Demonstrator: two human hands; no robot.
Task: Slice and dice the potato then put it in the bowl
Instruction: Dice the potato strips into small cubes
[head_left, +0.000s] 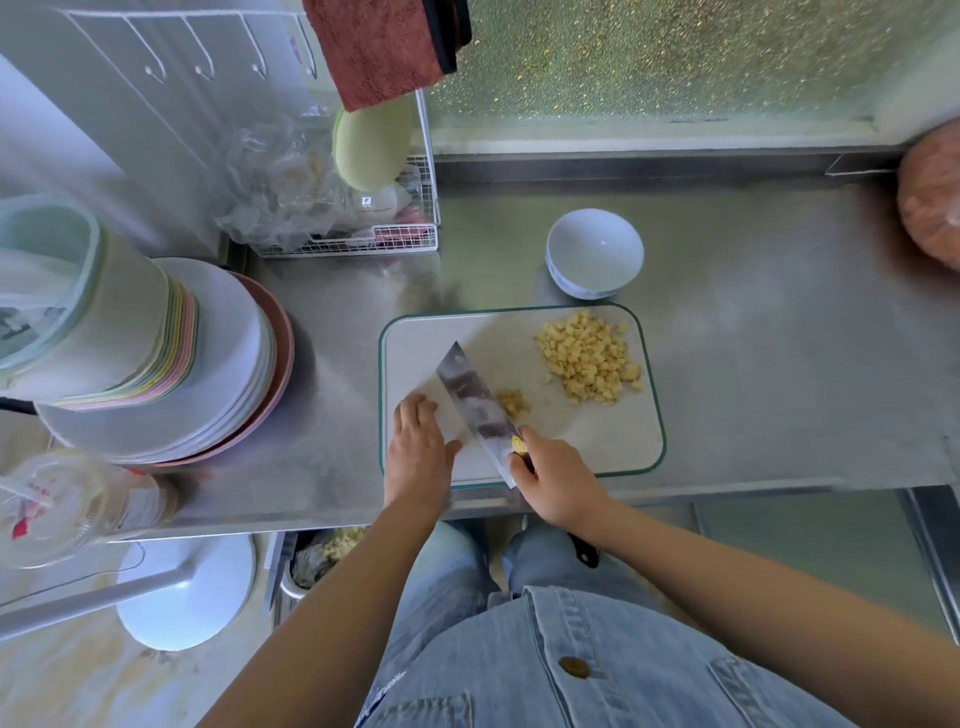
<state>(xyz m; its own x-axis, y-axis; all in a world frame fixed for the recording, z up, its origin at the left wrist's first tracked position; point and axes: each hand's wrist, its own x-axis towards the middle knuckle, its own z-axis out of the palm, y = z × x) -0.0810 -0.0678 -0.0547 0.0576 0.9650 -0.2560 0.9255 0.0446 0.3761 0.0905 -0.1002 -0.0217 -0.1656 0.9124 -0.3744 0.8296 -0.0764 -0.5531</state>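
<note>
A white cutting board (597, 447) with a green rim lies on the steel counter. A heap of diced potato (589, 356) covers its far right part. A small clump of potato bits (513, 401) lies just right of the cleaver blade (475, 400). My right hand (553, 480) grips the cleaver's handle at the board's near edge, the blade pointing away to the left. My left hand (418, 449) rests on the board left of the blade, fingers curled; what lies under it is hidden. An empty white bowl (595, 254) stands just beyond the board.
A tall stack of plates and bowls (156, 358) fills the counter's left side. Behind it a wire rack (374, 228) holds plastic bags and dishes, under a red towel (379, 47). A pinkish round object (930, 202) sits at the far right. A bin with scraps (322, 558) is under the counter.
</note>
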